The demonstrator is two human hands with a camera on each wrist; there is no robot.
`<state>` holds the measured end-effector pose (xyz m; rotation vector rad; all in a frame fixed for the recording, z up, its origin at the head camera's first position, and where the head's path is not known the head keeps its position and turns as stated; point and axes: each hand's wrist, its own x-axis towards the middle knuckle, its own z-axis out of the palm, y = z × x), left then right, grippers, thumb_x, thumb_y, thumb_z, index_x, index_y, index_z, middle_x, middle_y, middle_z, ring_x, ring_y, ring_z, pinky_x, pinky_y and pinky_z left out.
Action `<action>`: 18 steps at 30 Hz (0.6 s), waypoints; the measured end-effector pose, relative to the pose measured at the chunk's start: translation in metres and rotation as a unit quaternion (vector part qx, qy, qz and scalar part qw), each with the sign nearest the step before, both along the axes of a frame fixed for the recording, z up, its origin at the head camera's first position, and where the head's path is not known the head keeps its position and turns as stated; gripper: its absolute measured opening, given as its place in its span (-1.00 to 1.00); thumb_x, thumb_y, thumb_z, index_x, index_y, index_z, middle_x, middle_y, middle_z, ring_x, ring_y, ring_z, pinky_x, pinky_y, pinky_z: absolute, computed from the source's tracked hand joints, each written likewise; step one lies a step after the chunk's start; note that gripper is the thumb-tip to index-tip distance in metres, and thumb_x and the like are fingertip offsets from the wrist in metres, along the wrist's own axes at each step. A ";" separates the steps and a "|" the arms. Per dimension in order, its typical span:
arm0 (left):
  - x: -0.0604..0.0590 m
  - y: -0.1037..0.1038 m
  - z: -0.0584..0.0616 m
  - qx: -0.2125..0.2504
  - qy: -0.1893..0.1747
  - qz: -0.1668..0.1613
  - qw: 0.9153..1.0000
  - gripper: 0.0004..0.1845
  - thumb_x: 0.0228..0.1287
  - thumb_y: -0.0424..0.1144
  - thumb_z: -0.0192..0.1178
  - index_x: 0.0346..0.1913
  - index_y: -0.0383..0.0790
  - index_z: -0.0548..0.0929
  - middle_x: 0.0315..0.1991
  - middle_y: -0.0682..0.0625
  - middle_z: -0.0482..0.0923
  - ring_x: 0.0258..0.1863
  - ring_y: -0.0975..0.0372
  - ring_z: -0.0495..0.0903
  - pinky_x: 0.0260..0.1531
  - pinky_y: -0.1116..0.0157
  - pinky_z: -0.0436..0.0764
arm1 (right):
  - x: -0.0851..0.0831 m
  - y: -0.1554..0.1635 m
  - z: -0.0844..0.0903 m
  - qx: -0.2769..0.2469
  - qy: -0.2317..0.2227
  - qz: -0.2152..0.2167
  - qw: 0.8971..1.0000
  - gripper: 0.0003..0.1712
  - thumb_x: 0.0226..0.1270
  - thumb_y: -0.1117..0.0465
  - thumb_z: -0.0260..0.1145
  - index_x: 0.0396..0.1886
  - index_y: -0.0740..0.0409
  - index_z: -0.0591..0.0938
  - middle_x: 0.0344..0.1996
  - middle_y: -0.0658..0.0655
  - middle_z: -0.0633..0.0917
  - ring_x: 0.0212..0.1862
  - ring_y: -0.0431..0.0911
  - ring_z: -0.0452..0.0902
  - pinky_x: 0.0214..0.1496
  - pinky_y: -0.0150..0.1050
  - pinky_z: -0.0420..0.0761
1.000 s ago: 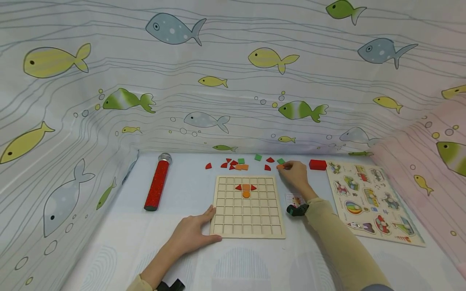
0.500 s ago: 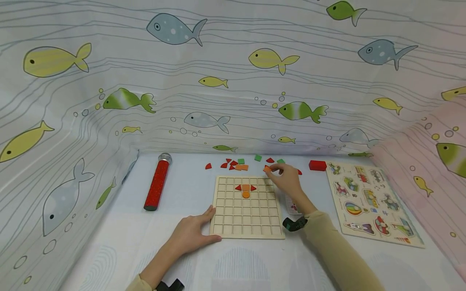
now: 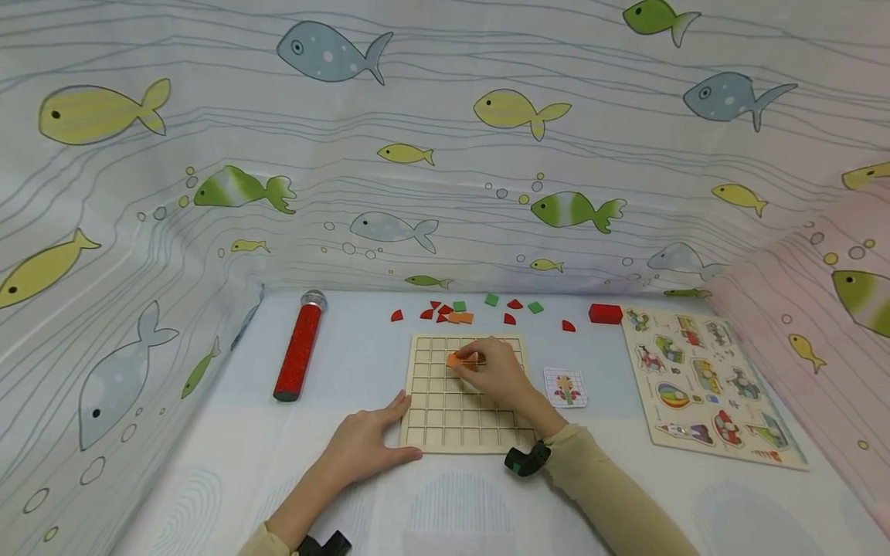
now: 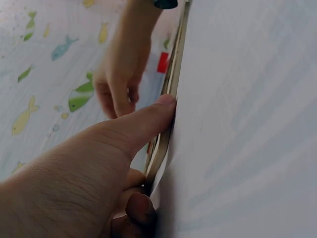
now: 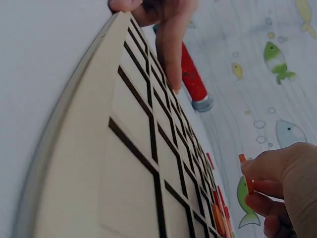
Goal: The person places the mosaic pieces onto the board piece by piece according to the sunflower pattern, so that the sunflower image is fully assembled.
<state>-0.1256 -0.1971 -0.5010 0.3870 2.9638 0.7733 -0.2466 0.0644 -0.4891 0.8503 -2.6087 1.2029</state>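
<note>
A pale wooden grid board (image 3: 434, 432) lies flat on the table. My left hand (image 3: 365, 444) rests at its near left corner, the thumb along the near edge and the forefinger against the left side. In the left wrist view the straight thumb (image 4: 148, 119) touches the board's edge. Above the upper middle squares, my right hand (image 3: 497, 374) pinches a small thin orange piece (image 3: 453, 361) between thumb and fingertips. The right wrist view shows this orange piece (image 5: 242, 158) edge-on, raised off the board. My right fingers hide most of the pieces on the grid.
Behind the board lie loose red, green and orange pieces (image 3: 466, 317). A red microphone (image 3: 299, 351) lies at left. To the right are a small pattern card (image 3: 565, 388), a red block (image 3: 606, 313) and a picture puzzle board (image 3: 702, 386). A fish-patterned curtain (image 3: 445, 177) stands behind.
My right hand has picked up the orange piece behind the board and carried it left and nearer, over the grid. The pattern card has come into full view. My left hand has stayed put.
</note>
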 end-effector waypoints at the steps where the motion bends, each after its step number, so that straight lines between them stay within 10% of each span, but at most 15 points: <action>1: 0.000 0.000 0.000 0.001 0.001 -0.001 1.000 0.03 0.09 0.29 0.56 0.53 -0.20 0.48 0.52 -0.01 0.43 0.29 0.00 0.67 0.19 0.02 0.69 | 0.000 -0.002 -0.002 0.005 0.005 0.000 1.000 -0.77 0.33 0.16 0.58 -0.10 0.17 0.85 -0.15 0.09 0.85 -0.13 -0.01 0.68 -0.07 -0.10 0.70; 18: -0.001 -0.002 0.000 0.004 0.002 -0.005 1.000 0.05 0.08 0.30 0.56 0.53 -0.21 0.48 0.52 -0.02 0.44 0.28 0.00 0.68 0.19 0.02 0.69 | -0.007 -0.002 -0.026 0.063 0.120 0.017 0.991 -0.81 0.28 0.18 0.60 -0.17 0.15 0.85 -0.22 0.07 0.85 -0.17 -0.04 0.60 -0.09 -0.11 0.62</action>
